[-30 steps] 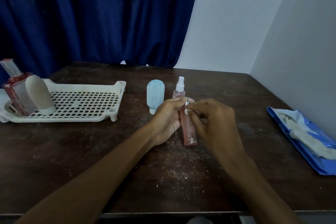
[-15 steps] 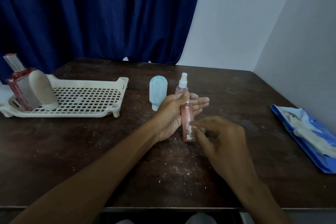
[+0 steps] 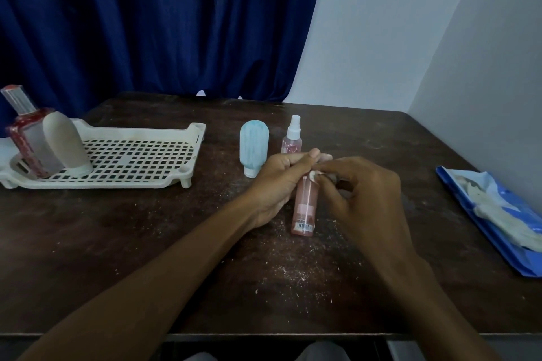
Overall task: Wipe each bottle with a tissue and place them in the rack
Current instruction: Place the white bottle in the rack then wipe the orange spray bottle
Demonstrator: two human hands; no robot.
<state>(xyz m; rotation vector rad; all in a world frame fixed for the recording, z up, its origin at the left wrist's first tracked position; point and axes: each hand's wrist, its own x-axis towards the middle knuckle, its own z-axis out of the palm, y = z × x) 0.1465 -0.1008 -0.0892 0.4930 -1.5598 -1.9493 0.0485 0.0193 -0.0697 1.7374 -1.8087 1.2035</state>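
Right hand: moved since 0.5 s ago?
Yes. The right hand went from the pink bottle's base up to its top, toward the blue tube.

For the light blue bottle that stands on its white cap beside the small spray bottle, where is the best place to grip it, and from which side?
Grip the light blue bottle around its wide middle, probably coming from its left, the rack's side. It stands upside down on a narrow white cap, so a low grip may tip it. The small spray bottle and the left hand crowd its right.
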